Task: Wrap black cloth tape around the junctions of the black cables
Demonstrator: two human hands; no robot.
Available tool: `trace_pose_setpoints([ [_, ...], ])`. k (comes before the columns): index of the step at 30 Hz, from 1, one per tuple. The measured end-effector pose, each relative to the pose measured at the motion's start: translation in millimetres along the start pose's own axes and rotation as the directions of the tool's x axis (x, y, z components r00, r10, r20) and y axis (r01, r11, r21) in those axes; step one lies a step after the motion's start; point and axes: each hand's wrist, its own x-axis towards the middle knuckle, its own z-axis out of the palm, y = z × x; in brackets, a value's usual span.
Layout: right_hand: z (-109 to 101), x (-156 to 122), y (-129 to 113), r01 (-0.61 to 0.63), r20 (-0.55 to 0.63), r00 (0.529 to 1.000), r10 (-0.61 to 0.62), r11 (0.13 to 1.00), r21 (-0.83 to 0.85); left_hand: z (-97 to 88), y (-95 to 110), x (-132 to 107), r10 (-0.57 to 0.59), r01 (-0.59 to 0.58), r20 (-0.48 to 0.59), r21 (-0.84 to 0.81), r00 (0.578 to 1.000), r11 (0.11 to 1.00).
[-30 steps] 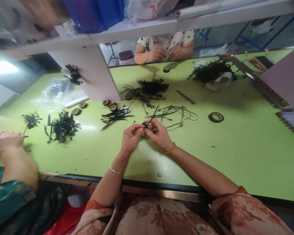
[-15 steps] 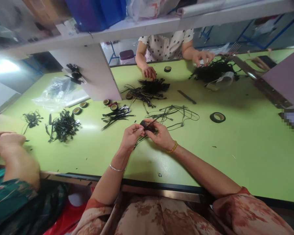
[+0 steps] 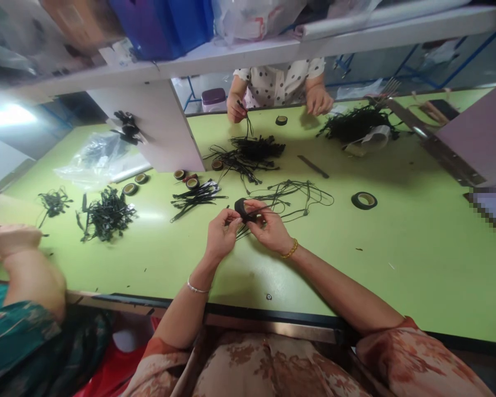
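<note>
My left hand (image 3: 221, 235) and my right hand (image 3: 270, 228) meet above the green table (image 3: 417, 242), fingers pinched together. Between them is a small roll of black tape (image 3: 241, 208) and a bundle of thin black wires (image 3: 243, 227) that trails toward me. My right hand's fingers curl round the roll; my left hand pinches the wires beside it. A loose tangle of black wires (image 3: 291, 194) lies just beyond my hands.
Tape rolls (image 3: 364, 200) (image 3: 128, 188) and wire piles (image 3: 105, 215) (image 3: 254, 150) (image 3: 353, 122) lie on the table. A white shelf post (image 3: 161, 129) stands at the back left. A person opposite lifts a wire (image 3: 236, 108); another person's arm (image 3: 20, 259) is at my left.
The tape roll has turned up above my fingers. The person opposite drew both hands back from the piles, one hand now lifting a wire.
</note>
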Motion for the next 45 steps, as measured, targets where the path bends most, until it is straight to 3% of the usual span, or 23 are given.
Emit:
trace_pose_setpoints([
  [2, -3.1, 2.5, 2.2, -0.048, 0.038, 0.998, 0.044, 0.993, 0.108, -2.4, 1.1, 0.9, 0.017, -0.016, -0.024, 0.006, 1.000, 1.000],
  [4, -8.3, 6.4, 5.0, -0.177, 0.100, 0.983, 0.153, 0.936, 0.304, -6.0, 2.2, 1.6, 0.037, -0.037, -0.024, 0.004, 0.999, 0.999],
  [7, -19.3, 13.5, 8.6, -0.408, 0.220, 0.912, 0.345, 0.724, 0.557, -10.7, 3.6, 1.3, 0.084, -0.085, 0.032, 0.032, 0.996, 0.996],
  [10, -31.7, 19.5, 11.0, -0.573, 0.395, 0.819, 0.416, 0.567, 0.591, -10.5, 3.6, -1.5, 0.142, -0.158, 0.156, 0.097, 0.978, 0.983],
  [12, -39.0, 21.6, 12.9, -0.641, 0.513, 0.766, 0.388, 0.531, 0.555, -7.1, 3.2, -4.1, 0.193, -0.239, 0.268, 0.153, 0.944, 0.959],
  [14, -44.8, 22.3, 15.8, -0.653, 0.572, 0.746, 0.341, 0.539, 0.532, -2.7, 2.4, -6.2, 0.244, -0.336, 0.365, 0.214, 0.898, 0.917],
  [16, -48.6, 22.1, 19.1, -0.628, 0.569, 0.761, 0.312, 0.575, 0.525, 1.4, 1.1, -7.0, 0.283, -0.409, 0.417, 0.252, 0.864, 0.877],
  [19, -50.2, 21.5, 21.8, -0.568, 0.534, 0.793, 0.294, 0.675, 0.471, 5.5, -2.3, -6.4, 0.301, -0.432, 0.428, 0.252, 0.852, 0.866],
  [23, -46.4, 20.8, 17.9, -0.481, 0.436, 0.841, 0.320, 0.812, 0.332, 8.9, -6.5, -6.8, 0.269, -0.390, 0.398, 0.264, 0.877, 0.882],
  [26, -42.0, 20.2, 12.1, -0.410, 0.334, 0.891, 0.307, 0.861, 0.302, 12.0, -6.9, -8.8, 0.205, -0.286, 0.319, 0.231, 0.925, 0.930],
  [29, -38.1, 19.3, 8.2, -0.343, 0.278, 0.927, 0.253, 0.873, 0.348, 14.4, -6.9, -9.7, 0.072, -0.105, 0.225, 0.139, 0.972, 0.985],
  [34, -33.7, 17.5, 9.4, -0.287, 0.262, 0.944, 0.198, 0.886, 0.363, 15.2, -10.8, -6.7, -0.080, 0.057, 0.174, 0.138, 0.982, 0.989],
  [41, -34.6, 18.7, 12.1, -0.282, 0.272, 0.946, 0.175, 0.856, 0.433, 15.4, -10.8, -8.5, -0.120, 0.065, 0.170, 0.299, 0.978, 0.952],
  [45, -37.0, 19.8, 11.8, -0.339, 0.269, 0.934, 0.233, 0.813, 0.473, 16.8, -4.7, -9.8, -0.122, 0.010, 0.188, 0.509, 0.974, 0.861],
])
